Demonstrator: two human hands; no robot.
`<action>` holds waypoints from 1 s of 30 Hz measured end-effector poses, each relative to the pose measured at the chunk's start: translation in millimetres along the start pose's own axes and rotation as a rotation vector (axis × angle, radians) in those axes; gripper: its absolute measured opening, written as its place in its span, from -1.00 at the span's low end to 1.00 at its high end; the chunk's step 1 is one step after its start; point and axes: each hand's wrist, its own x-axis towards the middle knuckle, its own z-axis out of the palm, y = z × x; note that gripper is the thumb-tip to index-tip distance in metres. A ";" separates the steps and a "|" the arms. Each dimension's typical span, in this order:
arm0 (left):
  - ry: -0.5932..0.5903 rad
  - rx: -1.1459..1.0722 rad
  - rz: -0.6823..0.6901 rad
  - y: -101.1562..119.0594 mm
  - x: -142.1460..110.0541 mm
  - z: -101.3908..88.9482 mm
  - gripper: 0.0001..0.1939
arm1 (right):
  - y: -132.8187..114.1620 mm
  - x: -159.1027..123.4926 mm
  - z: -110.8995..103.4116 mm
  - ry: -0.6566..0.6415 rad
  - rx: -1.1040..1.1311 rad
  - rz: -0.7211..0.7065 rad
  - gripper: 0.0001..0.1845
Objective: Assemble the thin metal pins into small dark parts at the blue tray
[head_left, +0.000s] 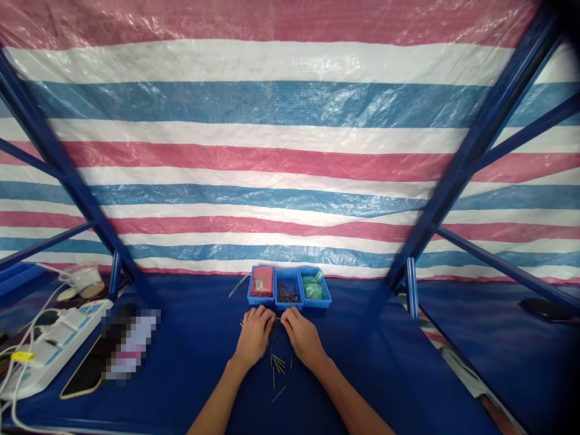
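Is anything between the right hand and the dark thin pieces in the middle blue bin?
Only the bin's front wall, on the side nearest the person, stands between the right hand and the dark thin pieces. The top looks open, and nothing visible covers the pieces from above.

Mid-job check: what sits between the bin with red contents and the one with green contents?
In the head view, a third blue bin holding dark, thin rods stands between the red-content bin and green-content bin.
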 end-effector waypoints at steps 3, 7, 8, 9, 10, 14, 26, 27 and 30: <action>0.002 0.003 -0.005 0.1 0.1 -0.1 -0.69 | -0.2 0.4 -0.3 -0.006 -0.008 0.004 -0.73; 0.001 -0.009 -0.010 0.3 0.5 -1.3 -0.68 | -1.3 0.8 -1.1 -0.021 -0.020 0.004 -0.69; 0.000 -0.013 -0.010 0.4 0.6 -1.6 -0.67 | -1.3 0.8 -1.0 -0.021 -0.022 0.003 -0.68; -0.001 -0.015 -0.010 0.5 0.7 -1.9 -0.67 | -1.2 0.7 -0.9 -0.019 -0.024 0.002 -0.67; -0.001 -0.016 -0.011 0.6 0.7 -2.1 -0.67 | -1.0 0.6 -0.7 -0.018 -0.027 -0.001 -0.67; 0.001 -0.017 -0.012 1.1 0.6 -2.7 -0.66 | 0.1 0.2 0.2 -0.014 -0.038 -0.004 -0.67; -0.014 -0.012 -0.017 0.8 0.6 -1.5 -0.66 | -2.5 1.4 -2.1 -0.007 0.012 0.028 -0.80; -0.016 -0.013 -0.019 0.7 0.7 -1.3 -0.66 | -3.1 1.4 -2.9 -0.014 0.014 0.027 -0.80; -0.019 -0.016 -0.020 1.0 0.7 -1.4 -0.65 | -3.9 1.3 -3.3 -0.024 -0.010 0.028 -0.78</action>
